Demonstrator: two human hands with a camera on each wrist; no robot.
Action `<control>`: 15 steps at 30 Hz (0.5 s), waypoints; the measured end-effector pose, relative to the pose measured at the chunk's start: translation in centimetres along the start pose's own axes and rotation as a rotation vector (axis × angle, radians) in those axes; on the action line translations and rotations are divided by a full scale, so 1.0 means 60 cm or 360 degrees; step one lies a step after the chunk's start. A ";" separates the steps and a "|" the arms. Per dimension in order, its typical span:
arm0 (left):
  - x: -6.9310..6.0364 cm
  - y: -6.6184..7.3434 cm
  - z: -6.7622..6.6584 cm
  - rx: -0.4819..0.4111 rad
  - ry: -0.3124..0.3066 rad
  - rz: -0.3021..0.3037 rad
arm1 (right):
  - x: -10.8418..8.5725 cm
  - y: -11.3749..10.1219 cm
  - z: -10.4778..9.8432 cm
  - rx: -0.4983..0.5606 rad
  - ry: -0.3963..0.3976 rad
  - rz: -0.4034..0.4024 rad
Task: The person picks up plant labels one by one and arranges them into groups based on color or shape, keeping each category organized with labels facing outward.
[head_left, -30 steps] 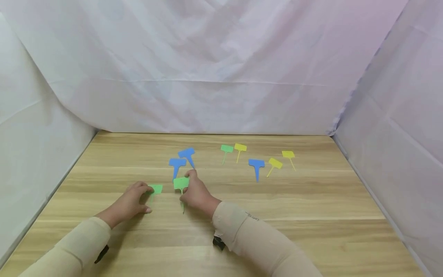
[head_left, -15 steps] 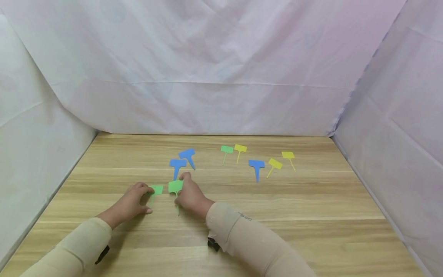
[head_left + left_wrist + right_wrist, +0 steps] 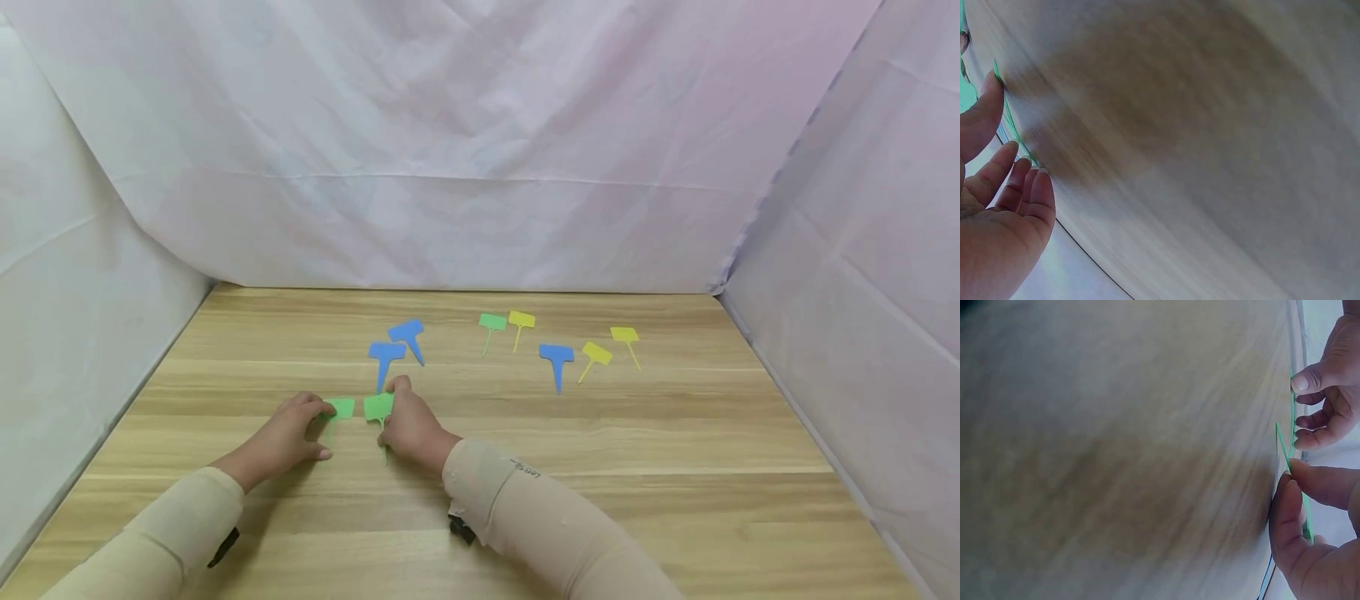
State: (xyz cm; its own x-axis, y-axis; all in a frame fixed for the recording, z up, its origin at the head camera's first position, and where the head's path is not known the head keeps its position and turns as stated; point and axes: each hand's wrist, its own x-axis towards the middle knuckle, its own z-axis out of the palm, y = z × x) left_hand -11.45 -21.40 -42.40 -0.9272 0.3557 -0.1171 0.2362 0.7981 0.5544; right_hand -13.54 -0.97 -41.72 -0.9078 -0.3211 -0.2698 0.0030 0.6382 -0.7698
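Observation:
In the head view my right hand [image 3: 415,429] pinches the thin stem of a green plant label [image 3: 377,407] between thumb and fingers. The label is slightly tilted in the right wrist view. Just to its left, a second green plant label [image 3: 343,408] lies on the table. My left hand [image 3: 288,435] rests its fingertips on that label's plate, the thumb apart near the stem end. Behind the right hand lie two blue T-shaped plant labels [image 3: 386,358], one partly beside the other.
Farther back on the wooden table [image 3: 675,467] lie a green label [image 3: 492,322] and a yellow label [image 3: 521,320]. To the right are a blue label [image 3: 557,358] and two yellow labels [image 3: 597,353]. White cloth [image 3: 480,150] walls the back and sides.
My right hand has moved left and slightly down with its green plant label, bringing it closer to the one under my left hand. The left hand has hardly moved.

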 end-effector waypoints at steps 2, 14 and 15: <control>0.001 0.000 -0.001 0.0000 0.0002 0.0001 | 0.000 -0.001 0.000 -0.0028 -0.0005 0.0001; 0.001 -0.001 -0.004 -0.0017 -0.0013 -0.0008 | 0.007 -0.003 0.004 -0.0169 0.0001 -0.0025; 0.001 0.000 -0.005 -0.0018 -0.0013 -0.0010 | 0.008 -0.003 0.004 -0.0176 0.0003 -0.0026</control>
State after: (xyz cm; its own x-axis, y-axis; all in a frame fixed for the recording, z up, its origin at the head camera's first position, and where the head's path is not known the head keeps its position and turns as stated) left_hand -11.58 -21.53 -42.18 -0.9264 0.3545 -0.1271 0.2270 0.7949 0.5627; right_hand -13.86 -1.42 -41.86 -0.9082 -0.3309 -0.2564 -0.0581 0.7062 -0.7057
